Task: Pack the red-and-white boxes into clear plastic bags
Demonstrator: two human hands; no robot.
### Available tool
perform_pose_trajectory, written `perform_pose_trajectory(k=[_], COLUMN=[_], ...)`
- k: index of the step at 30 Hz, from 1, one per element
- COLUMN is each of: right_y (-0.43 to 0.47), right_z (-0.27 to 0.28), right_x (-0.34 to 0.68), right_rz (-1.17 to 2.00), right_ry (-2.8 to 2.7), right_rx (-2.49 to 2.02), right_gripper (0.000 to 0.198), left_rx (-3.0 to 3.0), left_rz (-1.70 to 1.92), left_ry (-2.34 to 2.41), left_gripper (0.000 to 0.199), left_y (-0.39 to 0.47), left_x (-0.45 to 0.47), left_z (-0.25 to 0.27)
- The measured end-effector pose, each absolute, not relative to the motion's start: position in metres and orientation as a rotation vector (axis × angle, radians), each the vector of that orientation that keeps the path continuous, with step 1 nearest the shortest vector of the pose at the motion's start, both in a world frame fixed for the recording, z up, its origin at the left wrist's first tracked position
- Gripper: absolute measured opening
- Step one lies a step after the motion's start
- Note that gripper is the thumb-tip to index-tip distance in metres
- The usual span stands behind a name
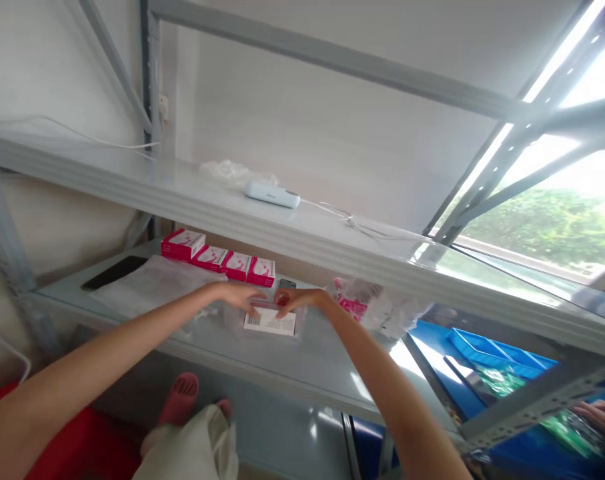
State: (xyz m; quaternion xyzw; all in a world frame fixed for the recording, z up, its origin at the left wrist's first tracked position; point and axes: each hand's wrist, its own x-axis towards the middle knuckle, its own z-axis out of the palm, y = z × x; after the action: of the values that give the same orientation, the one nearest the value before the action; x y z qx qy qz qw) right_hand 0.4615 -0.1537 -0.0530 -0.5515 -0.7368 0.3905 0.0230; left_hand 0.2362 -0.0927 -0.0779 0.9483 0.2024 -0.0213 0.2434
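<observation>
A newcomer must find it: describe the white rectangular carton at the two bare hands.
On the grey metal shelving unit, find the smooth grey shelf bearing a row of pink-and-white cardboard cartons. In front of them, the bare left hand and right hand touch a white rectangular carton with clear plastic around it. Unlike its pink-patterned neighbours, it shows a white barcoded face.

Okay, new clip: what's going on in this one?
A person has both hands at a small white box on the lower shelf: the left hand and right hand meet at the far edge of the white box. Clear plastic shows around it; whether the box is inside is unclear. Pink-and-white boxes line up behind, to the left, and plastic bags lie to the right.
</observation>
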Motion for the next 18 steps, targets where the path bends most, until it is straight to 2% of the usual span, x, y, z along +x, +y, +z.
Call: perform_pose_trajectory(k=[3, 4, 6, 8, 14, 18], right_y=[-0.143, -0.139, -0.132, -0.125, -0.116, -0.113], right_z=[-0.058, -0.06, -0.065, -0.069, -0.074, -0.078], right_x=[0.465, 0.466, 0.468, 0.468, 0.47, 0.476], right_rz=[1.139, 1.129, 1.126, 1.136, 1.116, 1.075], right_ry=[-2.243, -2.227, -2.201, -2.195, -2.172, -2.153], right_rx=[-1.708, -1.701, -1.672, -1.652, -1.597, -1.633], right_gripper=[0.048, 0.049, 0.046, 0.043, 0.041, 0.038], left_rx=[2.99, 3.12, 3.352, 3.496, 3.609, 3.626], left_rz=[0.551, 0.657, 0.625, 0.521, 0.667, 0.625], left_ry=[0.592, 0.537, 0.317, 0.205, 0.639, 0.678], left_gripper=[0.056, 0.048, 0.039, 0.038, 0.041, 0.042], left_y=[-0.126, -0.137, -0.155, -0.166, -0.176, -0.181], left_x=[0.228, 0.226, 0.227, 0.234, 0.273, 0.296], left_z=[-0.094, -0.102, -0.122, -0.143, -0.183, -0.19])
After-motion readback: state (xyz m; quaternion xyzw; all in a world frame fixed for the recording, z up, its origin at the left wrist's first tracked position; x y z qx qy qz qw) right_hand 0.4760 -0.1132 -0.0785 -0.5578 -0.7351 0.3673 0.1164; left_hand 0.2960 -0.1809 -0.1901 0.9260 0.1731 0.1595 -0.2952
